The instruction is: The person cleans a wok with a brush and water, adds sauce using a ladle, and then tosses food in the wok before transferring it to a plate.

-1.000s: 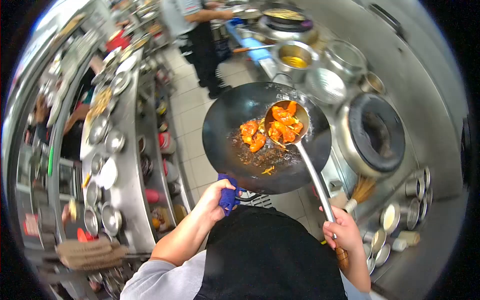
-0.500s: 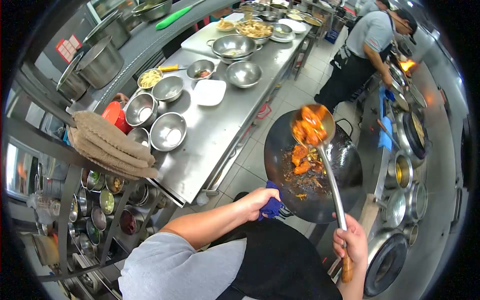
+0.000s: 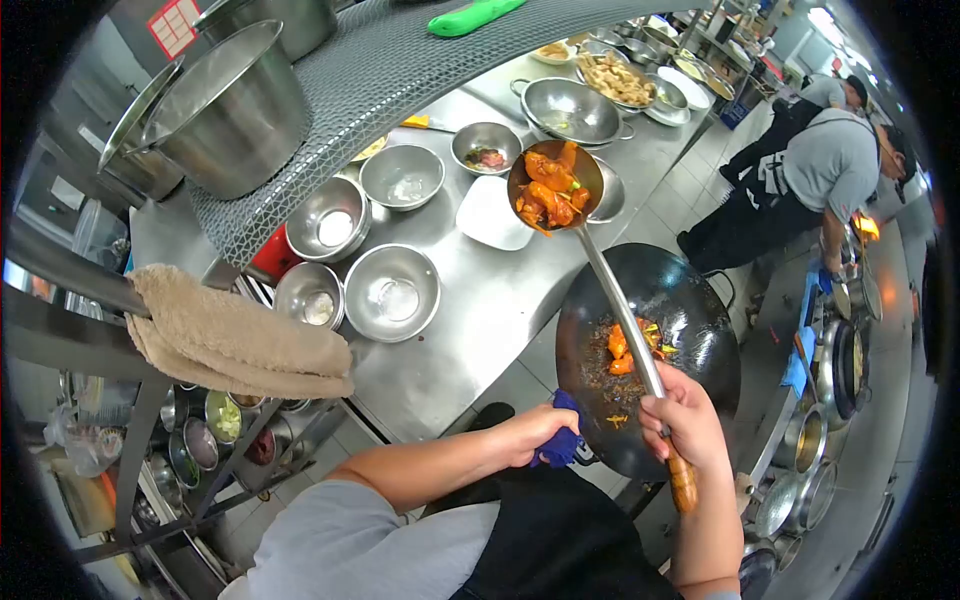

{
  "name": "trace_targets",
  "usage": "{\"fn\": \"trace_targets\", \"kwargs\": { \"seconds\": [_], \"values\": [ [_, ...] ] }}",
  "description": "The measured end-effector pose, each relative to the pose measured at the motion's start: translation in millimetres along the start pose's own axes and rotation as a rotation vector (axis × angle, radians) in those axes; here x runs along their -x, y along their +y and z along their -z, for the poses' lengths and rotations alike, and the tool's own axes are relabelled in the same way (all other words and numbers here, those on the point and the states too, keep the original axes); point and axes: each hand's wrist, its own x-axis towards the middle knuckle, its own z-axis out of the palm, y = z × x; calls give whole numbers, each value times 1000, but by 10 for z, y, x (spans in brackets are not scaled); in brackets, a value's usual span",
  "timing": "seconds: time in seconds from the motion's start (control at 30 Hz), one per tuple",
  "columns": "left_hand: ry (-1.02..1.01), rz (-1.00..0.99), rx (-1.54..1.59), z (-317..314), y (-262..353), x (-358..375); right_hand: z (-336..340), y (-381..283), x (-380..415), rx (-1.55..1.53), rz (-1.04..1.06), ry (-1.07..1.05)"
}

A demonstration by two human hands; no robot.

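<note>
My right hand (image 3: 688,420) is wrapped round the wooden end of a long-handled ladle (image 3: 622,300). Glossy orange-red pieces of food (image 3: 552,188) fill its bowl, held above the steel table close to a white square dish (image 3: 495,215). With my left hand (image 3: 538,436) I grip a bunched blue cloth (image 3: 563,440) at the near rim of a black wok (image 3: 700,320); the cloth hides whatever handle is under it. The wok is tilted in front of me, with a few orange pieces (image 3: 622,348) and dark scraps left on its surface.
Several steel bowls (image 3: 392,290) and a colander (image 3: 570,108) stand on the steel table (image 3: 470,345). A mesh shelf with pots (image 3: 230,110) overhangs at left, above a tan towel (image 3: 235,335). Two co-workers (image 3: 830,160) stand by the stove line, where a flame (image 3: 866,228) burns.
The loaded ladle has moved from over the wok leftward and up to the table beside the white dish. Fewer pieces lie in the wok. My view has turned, and a second co-worker shows more fully.
</note>
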Motion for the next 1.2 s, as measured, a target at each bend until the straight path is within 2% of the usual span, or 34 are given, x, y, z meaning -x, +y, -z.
{"fn": "trace_targets", "kwargs": {
  "seconds": [0.23, 0.3, 0.4, 0.5, 0.73, 1.0, 1.2],
  "values": [
    [-29, 2, -16, 93, 152, -16, -170, 77, -744, 301, 33, -3],
    [-6, 15, -45, 133, 107, -80, -234, 86, -791, 336, 15, 13],
    [3, -1, -27, 114, 71, -79, -321, 132, -817, 566, 34, 133],
    [-26, 1, -38, 143, 54, -93, -308, 127, -788, 655, 6, 123],
    [-23, 40, -99, 151, 41, -54, -329, 187, -790, 649, 20, 121],
    [-65, -18, -59, 274, -83, -191, -314, 268, -831, 271, -10, 32],
    [-49, -14, -13, 361, -26, -115, -244, 374, -692, 77, -4, 61]
  ]
}}
